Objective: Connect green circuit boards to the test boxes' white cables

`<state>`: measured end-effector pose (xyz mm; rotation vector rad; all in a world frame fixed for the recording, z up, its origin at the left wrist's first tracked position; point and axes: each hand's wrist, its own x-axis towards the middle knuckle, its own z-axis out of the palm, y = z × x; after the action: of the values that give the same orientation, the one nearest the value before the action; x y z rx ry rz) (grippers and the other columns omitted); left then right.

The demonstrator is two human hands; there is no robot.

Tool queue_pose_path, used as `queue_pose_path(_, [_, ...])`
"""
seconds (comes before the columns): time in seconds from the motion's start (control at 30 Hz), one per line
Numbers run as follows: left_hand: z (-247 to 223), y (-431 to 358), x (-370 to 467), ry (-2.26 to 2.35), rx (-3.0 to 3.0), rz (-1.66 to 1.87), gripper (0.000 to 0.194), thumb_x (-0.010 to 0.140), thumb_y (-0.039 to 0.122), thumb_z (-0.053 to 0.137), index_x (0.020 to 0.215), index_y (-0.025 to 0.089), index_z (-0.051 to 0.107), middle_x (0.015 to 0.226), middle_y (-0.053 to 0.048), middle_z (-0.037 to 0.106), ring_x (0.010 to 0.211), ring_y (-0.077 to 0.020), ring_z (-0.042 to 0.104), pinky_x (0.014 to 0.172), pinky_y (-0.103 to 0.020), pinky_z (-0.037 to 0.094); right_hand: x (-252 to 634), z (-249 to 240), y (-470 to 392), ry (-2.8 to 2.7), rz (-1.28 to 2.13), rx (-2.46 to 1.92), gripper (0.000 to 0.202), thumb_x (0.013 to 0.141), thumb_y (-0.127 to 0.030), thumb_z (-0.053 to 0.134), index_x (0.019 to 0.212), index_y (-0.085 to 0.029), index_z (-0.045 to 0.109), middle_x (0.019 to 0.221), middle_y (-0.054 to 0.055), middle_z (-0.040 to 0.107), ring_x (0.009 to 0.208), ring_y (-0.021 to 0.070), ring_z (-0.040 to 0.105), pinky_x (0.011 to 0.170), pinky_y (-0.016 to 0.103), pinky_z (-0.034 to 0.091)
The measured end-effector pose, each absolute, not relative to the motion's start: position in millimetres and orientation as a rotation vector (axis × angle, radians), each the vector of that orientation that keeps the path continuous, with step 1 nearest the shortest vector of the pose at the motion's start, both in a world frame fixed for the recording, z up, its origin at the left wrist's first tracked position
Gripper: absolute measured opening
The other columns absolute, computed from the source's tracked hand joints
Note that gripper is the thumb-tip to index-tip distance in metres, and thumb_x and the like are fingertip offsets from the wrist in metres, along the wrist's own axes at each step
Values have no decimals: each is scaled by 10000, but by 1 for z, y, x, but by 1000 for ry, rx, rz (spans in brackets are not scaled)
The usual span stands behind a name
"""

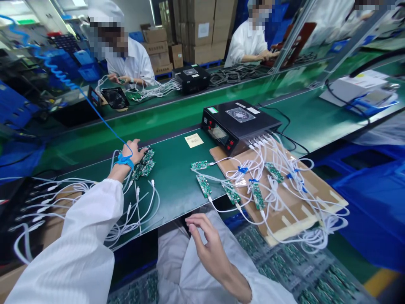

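- In the head view, the left hand (134,153) rests against a small pile of green boards (144,165), over on the left part of the green worktop (177,173)
- The left grip has its fingers spread out, and one cannot tell if it is holding a board or only touching the pile
- A blue strap (125,160) goes around the left wrist
- White cables (120,230) with little plugs lie near the pile, on the side close to the person
- The right hand (210,245) is above the person's lap, its fingers a bit bent, with a narrow gap in the grip between thumb and fingers
- To the right, five more green boards (203,185) have white wires; some lie on the worktop, some on brown cardboard (294,206)
- A black box (243,122) sits behind them, near a yellow note (193,140)
- Across the way, a person in white (131,63) has both hands near wires
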<state>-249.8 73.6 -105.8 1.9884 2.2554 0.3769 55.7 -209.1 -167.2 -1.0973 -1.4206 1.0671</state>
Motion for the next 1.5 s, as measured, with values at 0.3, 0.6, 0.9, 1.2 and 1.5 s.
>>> queue_pose_path(0.3, [-111, 73, -245, 2155, 1946, 283, 272, 763, 392, 688, 959, 210, 735, 983, -123, 759, 1024, -332, 722, 934, -396, 540, 56, -175, -206, -1521, 1077, -1089, 207, 1047, -283, 525, 1117, -292, 720, 1078, 77, 699, 1054, 213, 692, 914, 369, 586])
queue_pose_path(0.6, [-106, 75, -245, 2194, 1925, 401, 295, 777, 359, 685, 1026, 211, 741, 937, -101, 767, 985, -309, 730, 898, -371, 556, 43, -180, -218, -1543, 1154, -1077, 209, 1042, -276, 525, 1126, -285, 716, 1085, 75, 684, 1045, 213, 693, 917, 370, 590])
queue_pose_path(0.9, [-96, 74, -238, 2187, 1898, 239, 66, 707, 215, 653, 755, 218, 699, 803, -90, 733, 1002, -343, 714, 961, -422, 552, 46, -178, -214, -1550, 1170, -1084, 203, 1037, -276, 533, 1121, -283, 717, 1086, 70, 681, 1021, 201, 693, 884, 343, 587])
queue_pose_path(1.2, [-83, 66, -132, 1538, 1020, 1249, 139, 906, 246, 638, 1011, 161, 668, 933, -70, 706, 809, -139, 652, 728, -245, 523, 35, -168, -186, -1417, 1171, -1114, 246, 1055, -380, 521, 1113, -233, 709, 946, 60, 731, 891, 188, 716, 850, 340, 578])
queue_pose_path(1.5, [-59, 7, -49, 801, 599, 1593, 74, 927, 255, 678, 927, 197, 632, 868, -6, 617, 690, -57, 577, 647, -180, 465, 0, -94, -117, -1073, 1464, -868, 603, 973, -712, 496, 1349, -247, 574, 1147, 79, 757, 1111, 230, 718, 976, 396, 592])
